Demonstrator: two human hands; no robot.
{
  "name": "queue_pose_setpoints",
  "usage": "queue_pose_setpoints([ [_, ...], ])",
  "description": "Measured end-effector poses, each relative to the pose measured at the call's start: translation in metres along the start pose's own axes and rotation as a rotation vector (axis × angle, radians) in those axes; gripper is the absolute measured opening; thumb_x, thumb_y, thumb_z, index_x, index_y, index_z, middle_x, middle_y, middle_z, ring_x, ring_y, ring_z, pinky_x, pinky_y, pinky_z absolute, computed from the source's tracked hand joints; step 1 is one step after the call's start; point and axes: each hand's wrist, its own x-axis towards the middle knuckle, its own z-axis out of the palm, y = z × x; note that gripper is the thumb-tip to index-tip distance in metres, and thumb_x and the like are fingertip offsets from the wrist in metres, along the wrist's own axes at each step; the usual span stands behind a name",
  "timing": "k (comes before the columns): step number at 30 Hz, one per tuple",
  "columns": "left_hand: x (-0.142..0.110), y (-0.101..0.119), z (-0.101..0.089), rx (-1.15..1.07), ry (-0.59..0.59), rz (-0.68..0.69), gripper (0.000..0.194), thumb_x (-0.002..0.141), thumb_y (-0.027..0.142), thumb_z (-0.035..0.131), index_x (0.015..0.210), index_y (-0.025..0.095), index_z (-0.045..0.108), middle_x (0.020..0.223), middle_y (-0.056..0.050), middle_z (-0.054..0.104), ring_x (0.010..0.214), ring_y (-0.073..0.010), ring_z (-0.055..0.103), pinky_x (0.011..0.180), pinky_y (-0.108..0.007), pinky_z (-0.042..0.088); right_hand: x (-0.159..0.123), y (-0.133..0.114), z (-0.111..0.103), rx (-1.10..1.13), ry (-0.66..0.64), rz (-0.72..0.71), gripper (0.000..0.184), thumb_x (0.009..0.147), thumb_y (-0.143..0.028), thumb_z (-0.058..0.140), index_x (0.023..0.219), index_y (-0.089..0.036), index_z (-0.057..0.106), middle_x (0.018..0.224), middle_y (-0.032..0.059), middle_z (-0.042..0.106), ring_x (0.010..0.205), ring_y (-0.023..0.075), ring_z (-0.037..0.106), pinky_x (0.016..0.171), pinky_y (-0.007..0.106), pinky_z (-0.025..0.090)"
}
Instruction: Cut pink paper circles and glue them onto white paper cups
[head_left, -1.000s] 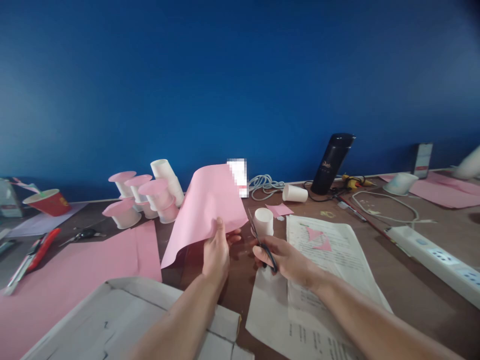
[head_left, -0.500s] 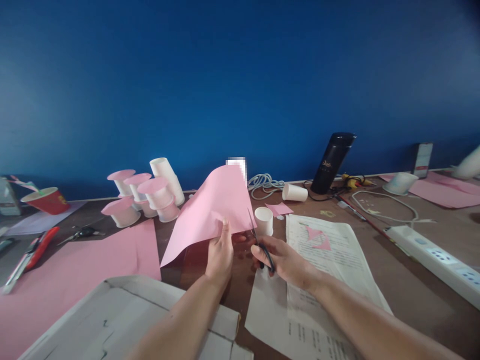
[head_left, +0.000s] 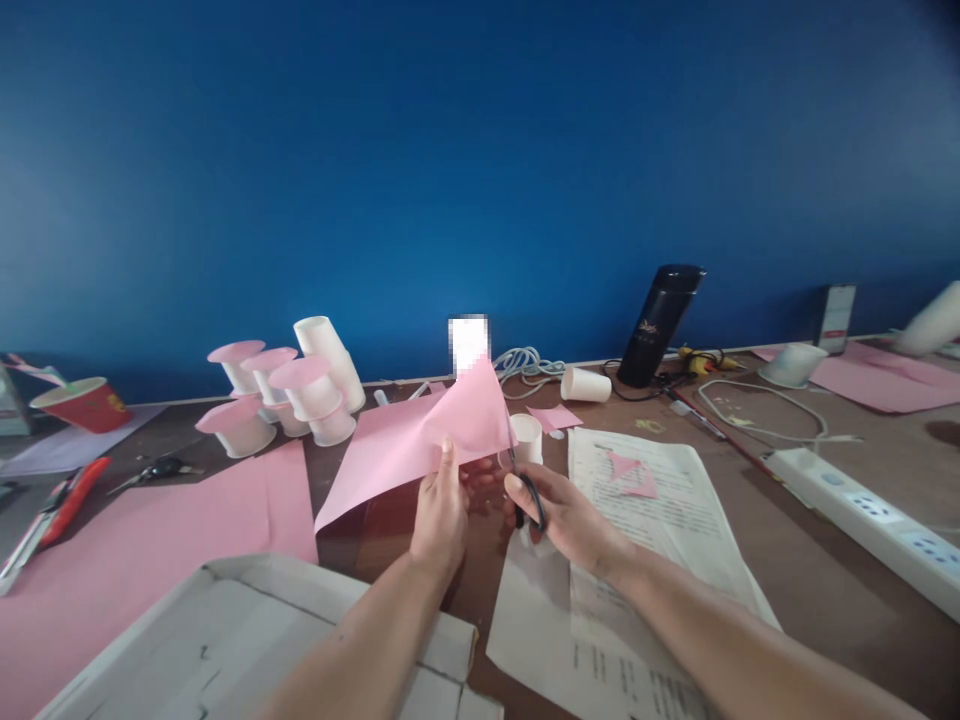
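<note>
My left hand (head_left: 442,505) grips a pink sheet of paper (head_left: 405,440) by its near edge, thumb on top and fingers underneath. The sheet is bent, with its right part standing up in a peak. In my right hand (head_left: 562,510) is a pair of scissors (head_left: 534,505) with dark handles, fingers in the loops. The scissors point away from me at the sheet's right edge; how far the blades are apart cannot be made out. Just behind the scissors stands a white paper cup (head_left: 527,436), partly covered by them and my hand.
Left are paper cups with pink tops (head_left: 304,385), a red cutter knife (head_left: 71,510), keys (head_left: 161,470) and a larger pink sheet (head_left: 225,510). Printed papers (head_left: 660,520) with pink scraps lie right, near a power strip (head_left: 862,510). A black flask (head_left: 660,325) stands behind.
The pink sheet's upright part has sunk and folded to a peak, showing more of the blurred white thing behind it. The scissors' tips have moved onto the sheet's right edge.
</note>
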Motion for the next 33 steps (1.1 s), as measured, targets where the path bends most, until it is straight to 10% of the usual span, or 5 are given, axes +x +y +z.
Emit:
queue_pose_setpoints([
  [4, 0.0, 0.001, 0.0, -0.013, -0.046, -0.174, 0.057, 0.08, 0.068, 0.052, 0.083, 0.015, 0.072, 0.074, -0.017, 0.07, 0.067, -0.0281, 0.067, 0.057, -0.038, 0.053, 0.0, 0.001, 0.0, -0.021, 0.035, -0.056, 0.041, 0.089, -0.06, 0.049, 0.092, -0.02, 0.058, 0.07, -0.0021, 0.058, 0.054, 0.009, 0.048, 0.049, 0.022, 0.038],
  [33, 0.001, 0.003, -0.003, -0.001, -0.011, -0.153, 0.054, 0.078, 0.068, 0.054, 0.077, 0.016, 0.07, 0.068, -0.013, 0.069, 0.067, -0.0264, 0.067, 0.054, -0.033, 0.052, -0.002, 0.0, 0.002, -0.058, 0.101, -0.137, 0.036, 0.089, -0.054, 0.055, 0.088, -0.019, 0.059, 0.064, -0.0038, 0.047, 0.058, 0.01, 0.042, 0.053, 0.023, 0.033],
])
